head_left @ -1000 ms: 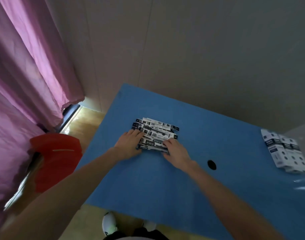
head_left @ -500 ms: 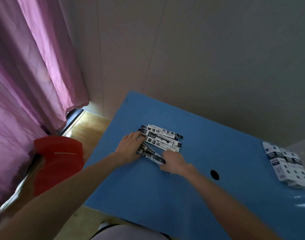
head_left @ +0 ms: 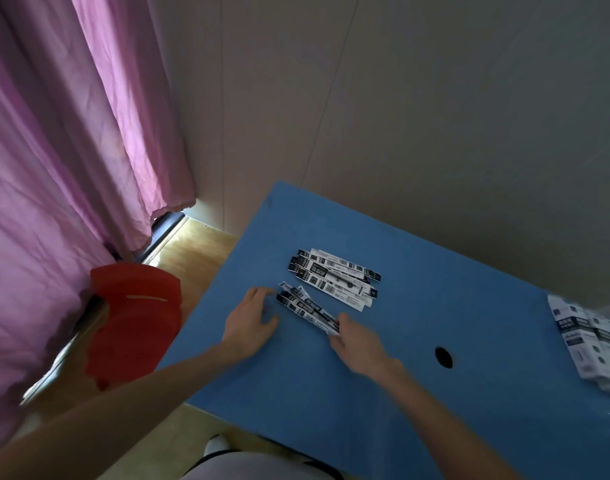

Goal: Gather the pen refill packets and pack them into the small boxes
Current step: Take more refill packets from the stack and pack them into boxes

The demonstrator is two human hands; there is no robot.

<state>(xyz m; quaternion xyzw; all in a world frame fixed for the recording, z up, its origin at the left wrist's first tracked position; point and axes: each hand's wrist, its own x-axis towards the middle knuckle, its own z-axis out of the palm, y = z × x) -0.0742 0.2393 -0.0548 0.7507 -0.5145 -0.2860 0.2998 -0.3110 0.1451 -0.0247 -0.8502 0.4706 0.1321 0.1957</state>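
Note:
A pile of black-and-white pen refill packets (head_left: 334, 278) lies on the blue table (head_left: 383, 393). A smaller bunch of packets (head_left: 305, 306) sits apart from it, slanted toward me. My right hand (head_left: 357, 344) pinches the near right end of that bunch. My left hand (head_left: 253, 320) hovers by the bunch's left end with relaxed, spread fingers, holding nothing. White small boxes (head_left: 587, 344) with dark print lie stacked at the table's right edge, partly cut off by the frame.
A round cable hole (head_left: 443, 357) is in the tabletop right of my right hand. A red plastic stool (head_left: 134, 320) stands on the wooden floor left of the table, under a pink curtain (head_left: 71, 168). A grey wall backs the table.
My right hand has drawn a few packets out of the pile toward me. My left hand has come off the pile and pulled back to the left.

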